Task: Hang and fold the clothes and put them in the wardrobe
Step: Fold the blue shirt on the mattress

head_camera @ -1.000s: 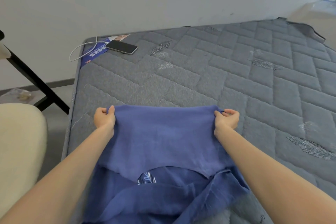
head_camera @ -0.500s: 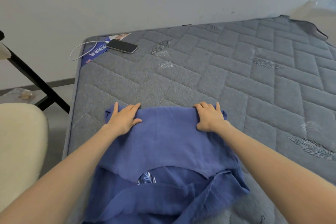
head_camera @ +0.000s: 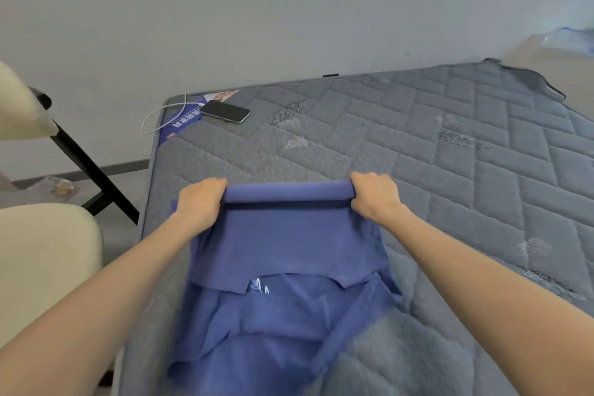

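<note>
Shirt [head_camera: 283,251], blue, lies spread on the grey mattress [head_camera: 450,186], near its left side. Left grip [head_camera: 201,202] and right grip [head_camera: 374,196] are each curled closed round one end of the shirt's rolled far edge. Fabric judged thin, light, limp, not slippery; it will likely sag between holds. Best held at both ends of the roll, pulled taut.

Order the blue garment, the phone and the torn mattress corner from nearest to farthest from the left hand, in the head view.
1. blue garment: gripped by the left hand.
2. phone: straight ahead, toward the wall.
3. torn mattress corner: far right, at the back.
</note>
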The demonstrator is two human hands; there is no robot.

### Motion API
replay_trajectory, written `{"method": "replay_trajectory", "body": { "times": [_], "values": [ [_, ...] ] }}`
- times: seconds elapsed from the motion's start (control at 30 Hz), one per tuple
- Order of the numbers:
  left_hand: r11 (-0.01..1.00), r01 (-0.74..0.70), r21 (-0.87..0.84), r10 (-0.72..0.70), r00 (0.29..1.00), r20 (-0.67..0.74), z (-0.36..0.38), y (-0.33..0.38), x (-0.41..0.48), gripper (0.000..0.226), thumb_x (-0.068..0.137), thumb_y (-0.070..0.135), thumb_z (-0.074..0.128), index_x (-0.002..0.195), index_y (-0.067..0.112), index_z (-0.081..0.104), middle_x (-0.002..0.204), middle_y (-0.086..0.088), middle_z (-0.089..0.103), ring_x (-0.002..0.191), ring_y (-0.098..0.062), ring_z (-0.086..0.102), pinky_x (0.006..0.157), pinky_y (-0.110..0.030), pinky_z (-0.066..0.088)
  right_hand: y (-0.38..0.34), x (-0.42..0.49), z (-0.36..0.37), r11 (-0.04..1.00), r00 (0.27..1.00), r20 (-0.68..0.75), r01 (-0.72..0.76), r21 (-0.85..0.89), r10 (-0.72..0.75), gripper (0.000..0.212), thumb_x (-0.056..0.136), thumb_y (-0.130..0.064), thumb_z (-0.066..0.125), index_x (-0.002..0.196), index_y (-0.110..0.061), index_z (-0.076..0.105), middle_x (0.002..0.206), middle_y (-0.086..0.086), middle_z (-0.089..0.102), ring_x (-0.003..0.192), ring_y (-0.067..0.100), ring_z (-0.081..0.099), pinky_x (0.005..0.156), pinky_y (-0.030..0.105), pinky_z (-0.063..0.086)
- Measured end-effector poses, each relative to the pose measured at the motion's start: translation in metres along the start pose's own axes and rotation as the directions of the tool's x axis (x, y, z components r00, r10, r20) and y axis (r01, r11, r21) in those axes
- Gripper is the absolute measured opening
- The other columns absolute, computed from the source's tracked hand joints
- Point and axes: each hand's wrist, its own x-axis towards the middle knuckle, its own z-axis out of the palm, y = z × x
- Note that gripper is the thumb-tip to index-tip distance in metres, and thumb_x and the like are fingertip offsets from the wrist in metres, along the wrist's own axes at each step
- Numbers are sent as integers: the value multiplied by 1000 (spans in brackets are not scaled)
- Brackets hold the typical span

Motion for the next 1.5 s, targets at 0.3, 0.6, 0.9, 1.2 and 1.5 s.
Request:
{"method": "replay_trajectory", "body": {
  "times": [0.3, 0.6, 0.9, 1.2, 1.5],
  "values": [
    [999, 23, -38, -39, 861, -508, -151, -9, -16, 13, 88, -2, 45, 100, 0, 49, 102, -23, 51, 89, -39, 49, 64, -42, 30, 8, -10, -127, 999, 879, -477, 7, 32, 9, 21, 78, 0, 49, 99, -3, 48, 78, 18, 58, 93, 36, 52, 113, 37, 17],
    [986, -26, -163, -80, 788, -611, -211, -16, -85, 10, 87, -3, 41, 90, 5, 47, 85, -22, 59, 69, -34, 47, 57, -37, 29, 2, -78, -197, 953, 821, -555, 46, 299, 134, 21, 75, 3, 46, 92, -8, 44, 73, 12, 48, 66, 31, 41, 54, 34, 26],
    [894, -187, -408, 2, 911, -413, -232, -42, -138, 23, 86, 33, 65, 71, 15, 61, 72, -9, 63, 75, -32, 58, 64, -39, 43, -3, -134, -219, 944, 838, -516, 2, 329, 178, 19, 67, -7, 51, 81, -19, 48, 72, 3, 51, 70, 30, 47, 60, 30, 31],
    [981, -123, -148, 168, 921, 350, -185, -30, -138, 41, 73, 43, 77, 96, 10, 68, 95, -3, 67, 90, -20, 61, 85, -30, 48, -7, -138, -179, 984, 979, 118, -174, 39, 168, 31, 80, -22, 53, 110, -15, 54, 118, 8, 58, 102, 30, 58, 73, 34, 38],
    [996, 37, 76, -37, 999, 4, -121, -15, -92, 25, 91, 26, 55, 114, 18, 59, 124, -8, 59, 113, -30, 57, 84, -35, 45, -13, -87, -115, 990, 990, -43, -135, 40, 137, 30, 83, -5, 49, 112, -12, 55, 118, 13, 57, 108, 33, 57, 74, 34, 36]
  ]
}}
